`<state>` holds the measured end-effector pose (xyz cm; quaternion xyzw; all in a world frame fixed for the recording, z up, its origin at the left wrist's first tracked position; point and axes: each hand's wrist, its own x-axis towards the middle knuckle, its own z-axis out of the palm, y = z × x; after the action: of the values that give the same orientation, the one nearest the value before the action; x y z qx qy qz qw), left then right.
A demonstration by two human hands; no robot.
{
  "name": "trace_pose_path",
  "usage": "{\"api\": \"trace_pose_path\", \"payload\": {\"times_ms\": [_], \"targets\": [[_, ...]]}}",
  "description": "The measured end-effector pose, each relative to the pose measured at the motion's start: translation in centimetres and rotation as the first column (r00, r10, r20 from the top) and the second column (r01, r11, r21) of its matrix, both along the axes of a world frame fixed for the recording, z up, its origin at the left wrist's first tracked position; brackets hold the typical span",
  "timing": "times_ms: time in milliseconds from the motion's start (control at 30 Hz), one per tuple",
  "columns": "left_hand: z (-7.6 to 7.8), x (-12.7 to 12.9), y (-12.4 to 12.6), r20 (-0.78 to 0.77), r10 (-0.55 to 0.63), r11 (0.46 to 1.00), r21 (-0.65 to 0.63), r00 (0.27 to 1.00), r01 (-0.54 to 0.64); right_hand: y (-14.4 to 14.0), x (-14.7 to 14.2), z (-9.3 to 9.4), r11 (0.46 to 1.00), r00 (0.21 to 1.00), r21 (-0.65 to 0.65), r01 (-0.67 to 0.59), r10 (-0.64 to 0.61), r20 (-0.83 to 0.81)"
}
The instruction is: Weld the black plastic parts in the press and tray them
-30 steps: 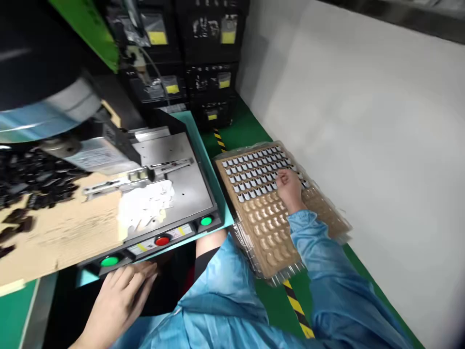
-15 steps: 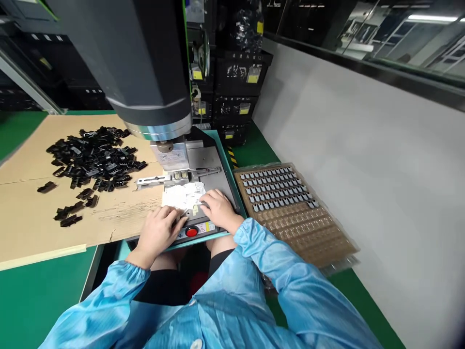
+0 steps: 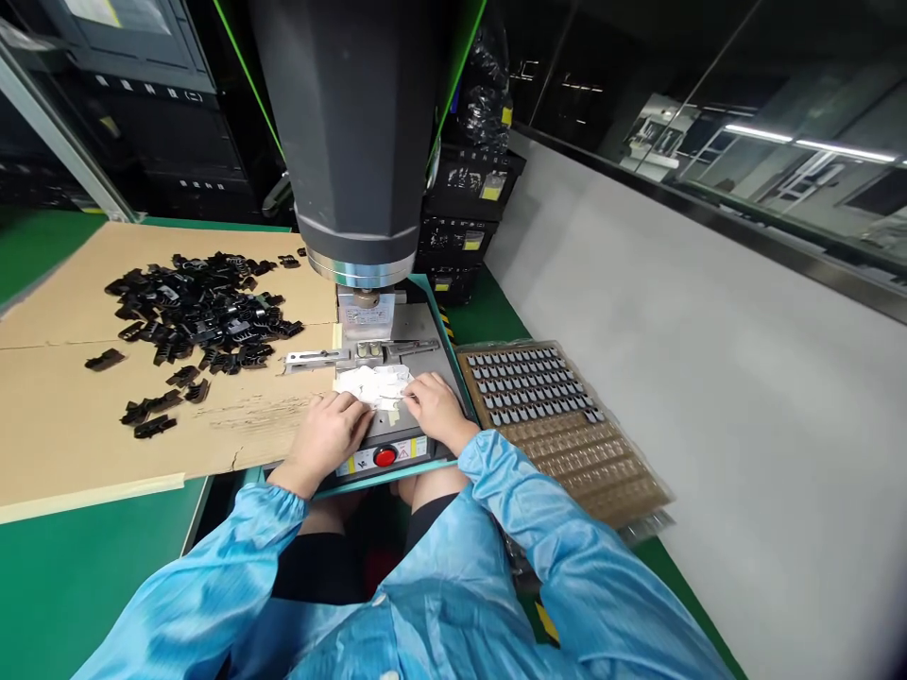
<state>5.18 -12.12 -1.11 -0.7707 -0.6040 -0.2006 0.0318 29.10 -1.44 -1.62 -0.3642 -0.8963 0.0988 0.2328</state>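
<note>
Landmark: red button (image 3: pixel 385 457). Far left of it, loose black clips (image 3: pixel 198 307) on cardboard (image 3: pixel 63 416). Just above-left, left hand (image 3: pixel 327 436), fingers curled onto the white pieces (image 3: pixel 373 384); right hand (image 3: pixel 437 408) likewise, pinch unclear. I judge we're sorting one piece; next needs a clean single pick. Right: tray (image 3: pixel 602 472), far rows filled, near pockets empty.

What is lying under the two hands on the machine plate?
A small heap of white pieces lies on the grey machine plate. The left hand and right hand rest at its near edge. Whatever lies directly under the palms is covered.
</note>
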Motion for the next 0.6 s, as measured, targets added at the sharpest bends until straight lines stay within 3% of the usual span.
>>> {"api": "trace_pose_path", "payload": {"times_ms": [133, 300, 500, 600], "targets": [[0.3, -0.6, -0.4, 0.175, -0.02, 0.999, -0.037, 0.984, 0.027, 0.8, 0.7, 1.2, 1.0, 0.994, -0.009, -0.029, 0.03, 0.106], [0.9, -1.8, 0.0, 0.511, -0.024, 0.995, -0.069, 0.86, 0.069, 1.5, 1.0, 3.1, 0.997, 0.961, 0.016, -0.079, 0.072, 0.269], [1.6, -3.8, 0.4, 0.618, 0.11, 0.983, -0.183, 0.778, 0.006, 2.1, 1.7, 4.0, 0.993, 0.934, -0.039, -0.116, 0.122, 0.335], [1.7, -5.0, 1.1, 0.616, 0.155, 0.983, -0.172, 0.772, -0.06, 2.6, 2.5, 4.2, 0.989, 0.932, -0.054, -0.14, 0.15, 0.329]]}}
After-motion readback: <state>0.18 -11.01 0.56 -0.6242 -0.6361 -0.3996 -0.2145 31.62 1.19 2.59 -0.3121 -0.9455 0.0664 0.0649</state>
